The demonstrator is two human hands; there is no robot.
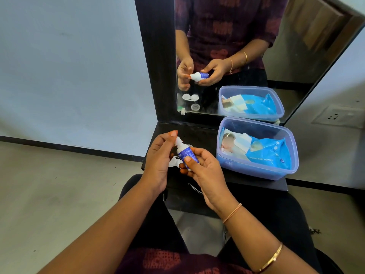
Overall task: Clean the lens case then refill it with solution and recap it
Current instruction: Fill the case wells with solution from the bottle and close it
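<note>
On the black surface (197, 133) to your right stands an open-topped, translucent blue plastic tub (254, 169), with a blue pack of baby wipes (270, 155) lying inside it. Just behind the tub, a black-framed mirror (296, 56) rises from the back of the surface and shows you the tub and pack again. At your far right a white wall socket (337, 116) sits low on the pale wall (69, 66), above the beige floor (49, 184).

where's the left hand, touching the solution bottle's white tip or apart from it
Touching. The head view shows the left hand pinching the solution bottle at its white tip, no gap; the right hand grips its body.
</note>
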